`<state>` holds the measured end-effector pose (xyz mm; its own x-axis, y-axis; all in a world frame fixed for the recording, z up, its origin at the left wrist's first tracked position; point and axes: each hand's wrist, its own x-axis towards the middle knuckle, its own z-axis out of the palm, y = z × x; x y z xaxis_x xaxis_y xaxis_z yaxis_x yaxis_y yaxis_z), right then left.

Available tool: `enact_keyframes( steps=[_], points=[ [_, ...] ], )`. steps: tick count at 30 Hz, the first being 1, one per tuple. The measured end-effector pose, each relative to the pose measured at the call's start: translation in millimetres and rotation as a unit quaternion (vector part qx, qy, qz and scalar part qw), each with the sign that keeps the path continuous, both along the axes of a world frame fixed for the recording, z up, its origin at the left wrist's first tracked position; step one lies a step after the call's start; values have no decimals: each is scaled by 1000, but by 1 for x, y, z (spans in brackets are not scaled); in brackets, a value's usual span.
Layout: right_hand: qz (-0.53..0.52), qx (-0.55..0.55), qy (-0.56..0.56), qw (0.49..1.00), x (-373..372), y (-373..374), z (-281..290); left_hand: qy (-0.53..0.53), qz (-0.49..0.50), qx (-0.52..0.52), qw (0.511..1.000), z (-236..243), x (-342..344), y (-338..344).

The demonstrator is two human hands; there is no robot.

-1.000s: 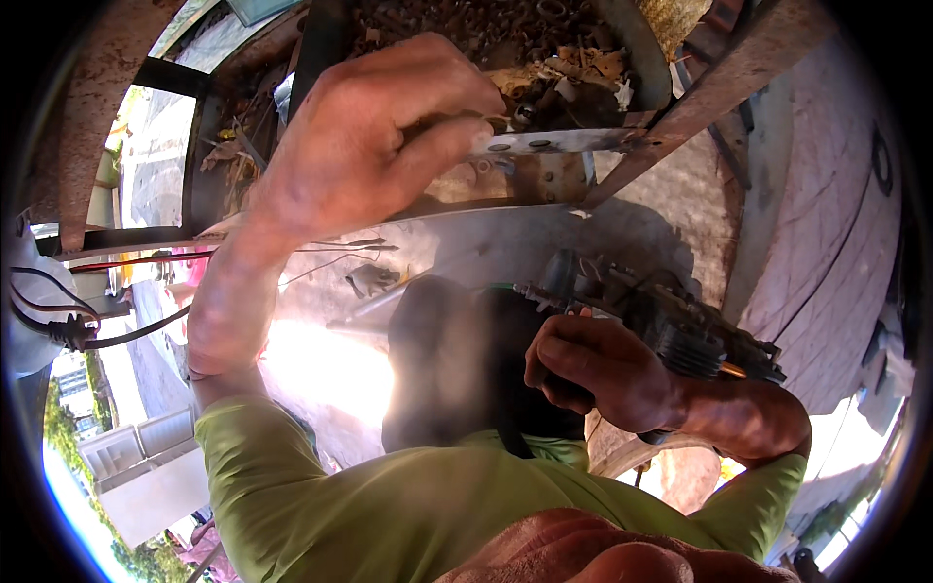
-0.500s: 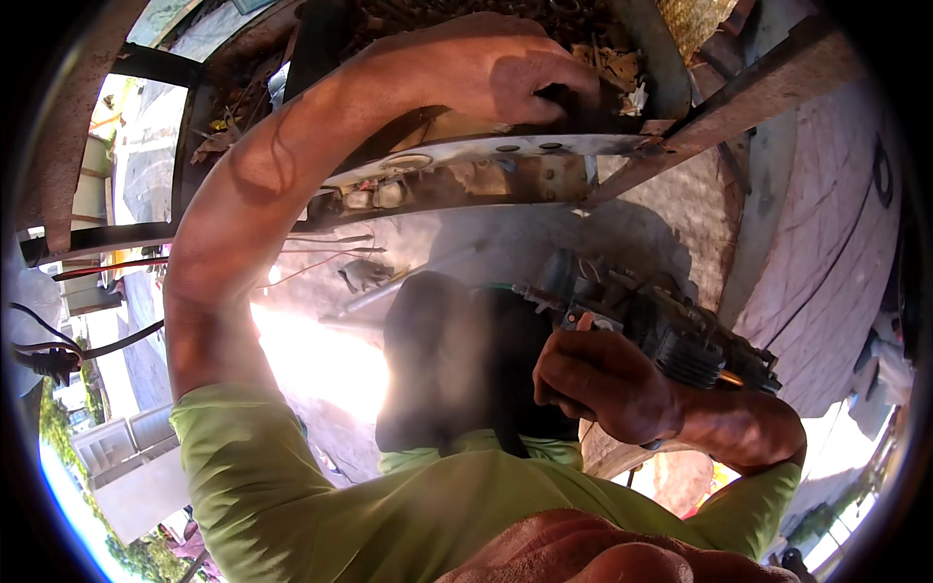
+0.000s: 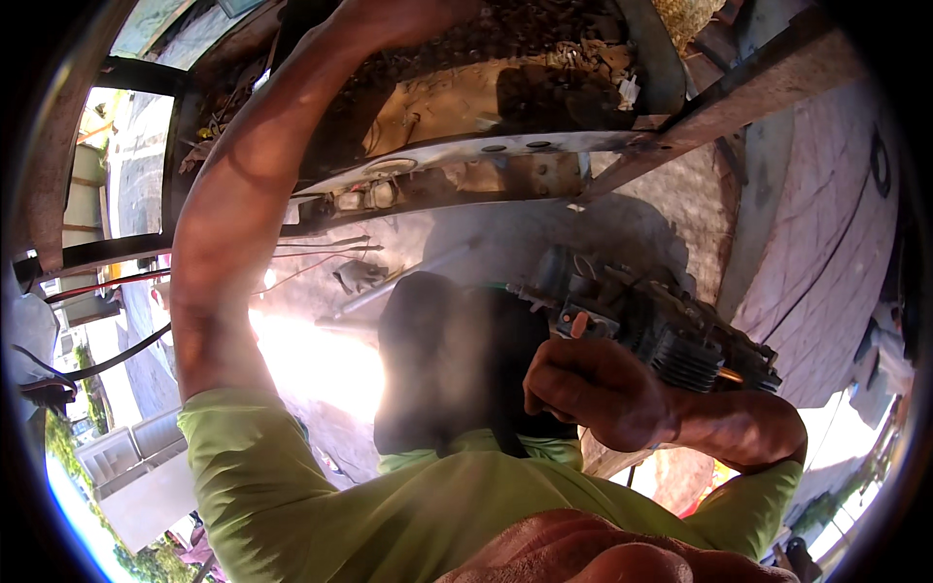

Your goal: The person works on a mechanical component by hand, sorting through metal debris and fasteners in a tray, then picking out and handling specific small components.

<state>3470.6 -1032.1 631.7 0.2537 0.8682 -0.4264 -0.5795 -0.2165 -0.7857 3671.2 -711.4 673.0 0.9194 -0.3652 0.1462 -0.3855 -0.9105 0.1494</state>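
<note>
My left hand (image 3: pixel 428 16) is at the top edge of the picture, over a dark heap of small metal parts (image 3: pixel 520 39) that look like bolts and scraps. Its fingers are cut off or lost in shadow. The heap lies in a metal tray (image 3: pixel 442 148) with a bent, holed front edge. In front of my body, my right hand (image 3: pixel 598 389) is closed with its fingers curled. A small reddish-brown tip sticks up from it, and I cannot make out what the fist holds. Just beyond that hand lies a greasy engine (image 3: pixel 671 335) with cooling fins.
A rusty metal bar (image 3: pixel 748 92) slants across the upper right. On the ground lie a pale rod (image 3: pixel 394 282), thin wires (image 3: pixel 326 248) and a crumpled dark scrap (image 3: pixel 358 276). Cables (image 3: pixel 121 352) hang at the left. White crates (image 3: pixel 131 457) stand at the lower left.
My left hand has moved away and to the left, from the tray's near edge to deeper over the heap, uncovering a brown patch of tray. My right hand has barely shifted and stays closed.
</note>
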Motion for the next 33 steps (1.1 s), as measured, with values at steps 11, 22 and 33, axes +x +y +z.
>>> enact_keyframes(
  steps=[11, 22, 33],
  points=[
    [18, -7, -37, 999, 3, 1, 5, -92, -162, -137, 973, -32, -13, 7],
    [26, -8, -22, 999, 2, 1, 3, -176, -57, 0, 983, -12, -3, -6],
    [21, 1, -32, 999, 3, 1, 4, 37, -299, -90, 949, -27, -29, -42]
  ],
)
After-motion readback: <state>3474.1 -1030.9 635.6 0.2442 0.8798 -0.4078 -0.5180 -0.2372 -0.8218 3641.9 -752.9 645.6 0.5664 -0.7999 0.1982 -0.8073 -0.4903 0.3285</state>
